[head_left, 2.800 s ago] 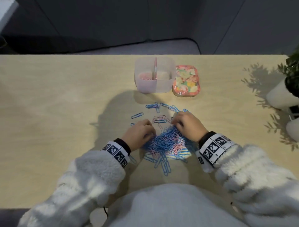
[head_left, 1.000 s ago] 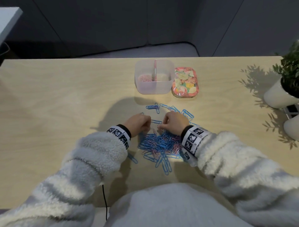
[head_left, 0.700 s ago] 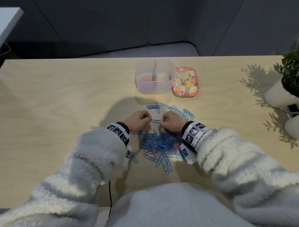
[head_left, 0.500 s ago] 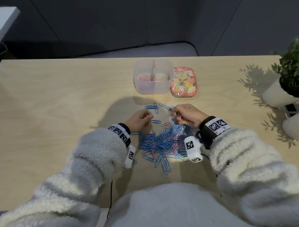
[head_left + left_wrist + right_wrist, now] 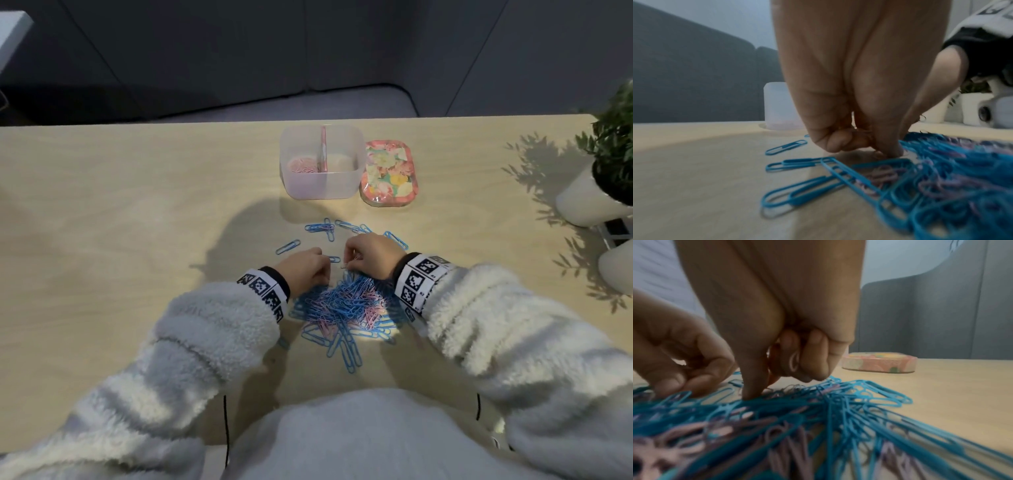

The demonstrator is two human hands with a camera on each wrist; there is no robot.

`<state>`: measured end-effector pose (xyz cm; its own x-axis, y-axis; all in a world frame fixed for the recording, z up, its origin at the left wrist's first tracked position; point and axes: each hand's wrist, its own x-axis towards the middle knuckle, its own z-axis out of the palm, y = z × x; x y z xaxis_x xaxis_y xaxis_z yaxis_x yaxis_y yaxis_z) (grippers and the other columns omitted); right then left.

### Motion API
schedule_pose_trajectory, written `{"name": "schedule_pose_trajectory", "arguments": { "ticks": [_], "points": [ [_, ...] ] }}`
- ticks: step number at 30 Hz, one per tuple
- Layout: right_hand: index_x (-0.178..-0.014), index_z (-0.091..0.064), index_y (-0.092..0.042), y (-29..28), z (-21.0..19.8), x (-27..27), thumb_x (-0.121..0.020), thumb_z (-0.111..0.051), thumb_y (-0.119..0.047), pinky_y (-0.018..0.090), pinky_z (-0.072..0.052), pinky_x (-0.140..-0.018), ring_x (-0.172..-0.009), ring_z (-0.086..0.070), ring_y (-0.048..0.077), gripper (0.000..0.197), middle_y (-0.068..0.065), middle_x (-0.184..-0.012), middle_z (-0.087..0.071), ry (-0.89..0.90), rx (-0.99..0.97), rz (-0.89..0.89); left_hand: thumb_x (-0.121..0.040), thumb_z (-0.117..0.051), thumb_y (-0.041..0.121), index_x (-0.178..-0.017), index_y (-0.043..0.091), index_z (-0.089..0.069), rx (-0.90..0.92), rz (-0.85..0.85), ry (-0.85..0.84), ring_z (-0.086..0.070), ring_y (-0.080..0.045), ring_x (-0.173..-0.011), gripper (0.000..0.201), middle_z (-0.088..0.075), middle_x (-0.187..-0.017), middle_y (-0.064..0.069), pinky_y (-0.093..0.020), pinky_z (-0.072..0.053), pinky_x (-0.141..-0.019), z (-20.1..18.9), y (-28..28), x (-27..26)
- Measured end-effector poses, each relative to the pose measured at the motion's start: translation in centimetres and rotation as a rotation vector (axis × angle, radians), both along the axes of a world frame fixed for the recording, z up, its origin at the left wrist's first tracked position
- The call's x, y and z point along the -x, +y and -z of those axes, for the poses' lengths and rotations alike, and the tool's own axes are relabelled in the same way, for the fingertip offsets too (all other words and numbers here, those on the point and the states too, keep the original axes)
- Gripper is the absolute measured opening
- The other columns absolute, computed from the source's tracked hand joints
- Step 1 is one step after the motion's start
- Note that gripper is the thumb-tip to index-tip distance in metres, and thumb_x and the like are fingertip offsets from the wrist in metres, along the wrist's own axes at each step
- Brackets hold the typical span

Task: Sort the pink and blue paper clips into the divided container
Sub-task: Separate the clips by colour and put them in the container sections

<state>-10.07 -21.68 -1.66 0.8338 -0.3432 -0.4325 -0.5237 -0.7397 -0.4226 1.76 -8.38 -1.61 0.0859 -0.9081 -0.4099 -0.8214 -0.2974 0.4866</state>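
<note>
A mixed pile of blue and pink paper clips (image 5: 342,306) lies on the table in front of me. My left hand (image 5: 322,270) sits at the pile's far left edge with curled fingers, one fingertip (image 5: 889,151) on the table; thin pink loops show inside its curl. My right hand (image 5: 350,264) is at the pile's far edge. It holds pink clips (image 5: 793,361) tucked under its curled fingers while the thumb tip (image 5: 751,394) pokes into the pile. The clear divided container (image 5: 322,192) stands further back, with pink clips (image 5: 303,165) in its left compartment.
A floral lid (image 5: 388,178) lies right of the container. Loose blue clips (image 5: 322,228) are scattered between the hands and the container, one apart (image 5: 287,246) on the left. White plant pots (image 5: 585,202) stand at the right table edge.
Half a second ago my right hand was raised further right with a pink clip; it has come back down to the pile's far edge beside the left hand, which has barely moved.
</note>
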Motion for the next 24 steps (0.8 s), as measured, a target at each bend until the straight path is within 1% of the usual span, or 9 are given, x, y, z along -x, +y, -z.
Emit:
{"name": "schedule_pose_trajectory", "arguments": {
  "ticks": [2, 5, 8, 11, 13, 15, 18, 21, 24],
  "points": [
    [-0.088, -0.063, -0.009, 0.0, -0.2, -0.3, -0.084, -0.059, -0.014, 0.028, -0.040, -0.073, -0.082, -0.052, 0.016, 0.007, 0.002, -0.086, -0.062, -0.012, -0.047, 0.007, -0.088, -0.056, 0.014, -0.096, 0.003, -0.061, 0.034, -0.099, 0.074, -0.053, -0.022, -0.085, 0.014, -0.058, -0.097, -0.012, -0.026, -0.038, -0.076, -0.2, -0.2, -0.7],
    [-0.072, -0.053, -0.012, -1.0, -0.8, -0.5, -0.088, -0.054, -0.007, 0.024, -0.037, -0.050, -0.052, -0.047, 0.015, 0.017, 0.004, -0.063, -0.052, -0.141, -0.428, 0.267, -0.089, -0.055, 0.012, -0.095, 0.005, -0.061, 0.141, -0.337, 0.273, -0.052, -0.016, -0.076, 0.010, -0.059, -0.085, -0.005, -0.024, -0.041, -0.073, -0.7, -0.8, -2.4],
    [-0.077, -0.048, -0.011, -1.9, -1.0, -1.1, -0.091, -0.044, 0.000, 0.014, -0.026, -0.031, -0.032, -0.034, 0.007, 0.018, 0.012, -0.060, -0.047, -0.238, -0.767, 0.502, -0.094, -0.044, 0.006, -0.109, 0.011, -0.056, 0.121, -0.526, 0.438, -0.049, -0.005, -0.063, 0.020, -0.053, -0.072, 0.001, -0.004, -0.039, -0.050, -1.3, -2.0, -3.9],
    [-0.083, -0.052, -0.009, -2.1, -1.1, -2.6, -0.087, -0.034, 0.003, 0.011, -0.020, -0.031, -0.028, -0.030, 0.006, 0.022, 0.009, -0.063, -0.049, -0.294, -0.880, 0.726, -0.094, -0.036, 0.006, -0.100, 0.008, -0.057, 0.069, -0.760, 0.530, -0.042, -0.014, -0.057, 0.023, -0.049, -0.066, -0.003, -0.014, -0.038, -0.045, -1.3, -3.2, -4.8],
    [-0.073, -0.053, -0.009, -1.9, -0.8, -3.7, -0.086, -0.039, -0.007, 0.014, -0.019, -0.034, -0.030, -0.031, 0.010, 0.019, 0.005, -0.059, -0.047, -0.292, -0.825, 0.783, -0.093, -0.044, 0.017, -0.092, 0.006, -0.059, 0.140, -0.804, 0.421, -0.048, -0.020, -0.067, 0.019, -0.053, -0.074, -0.008, -0.024, -0.041, -0.063, -0.7, -3.6, -5.0],
    [-0.068, -0.052, -0.011, -1.6, -0.1, -4.7, -0.087, -0.050, -0.022, 0.022, -0.031, -0.043, -0.043, -0.042, 0.017, 0.022, 0.006, -0.060, -0.050, -0.295, -0.579, 0.688, -0.088, -0.054, 0.023, -0.083, 0.008, -0.058, 0.189, -0.768, 0.254, -0.051, -0.021, -0.073, 0.016, -0.057, -0.078, -0.007, -0.030, -0.041, -0.070, -0.3, -3.6, -5.0],
    [-0.081, -0.059, -0.016, -1.0, 0.8, -5.3, -0.079, -0.065, -0.032, 0.032, -0.046, -0.068, -0.077, -0.060, 0.023, 0.017, 0.006, -0.085, -0.066, -0.209, -0.115, 0.383, -0.084, -0.062, 0.021, -0.088, 0.005, -0.063, 0.178, -0.675, 0.109, -0.050, -0.019, -0.078, 0.016, -0.058, -0.083, -0.005, -0.029, -0.039, -0.071, -0.1, -3.7, -4.5],
    [-0.095, -0.063, -0.017, -0.8, 0.8, -5.4, -0.079, -0.065, -0.026, 0.030, -0.040, -0.069, -0.093, -0.060, 0.028, 0.019, 0.008, -0.100, -0.068, -0.183, 0.048, 0.235, -0.083, -0.063, 0.020, -0.092, 0.005, -0.064, 0.172, -0.663, 0.067, -0.048, -0.018, -0.077, 0.018, -0.061, -0.087, -0.008, -0.026, -0.033, -0.069, -0.1, -3.6, -4.4],
    [-0.094, -0.066, -0.017, -0.9, 0.6, -5.4, -0.085, -0.057, -0.023, 0.033, -0.042, -0.071, -0.094, -0.060, 0.031, 0.014, 0.010, -0.099, -0.068, -0.188, 0.151, 0.138, -0.085, -0.061, 0.020, -0.092, 0.004, -0.064, 0.155, -0.657, 0.060, -0.050, -0.020, -0.079, 0.017, -0.065, -0.094, -0.013, -0.025, -0.033, -0.069, -0.2, -3.5, -4.4]
  ]
}}
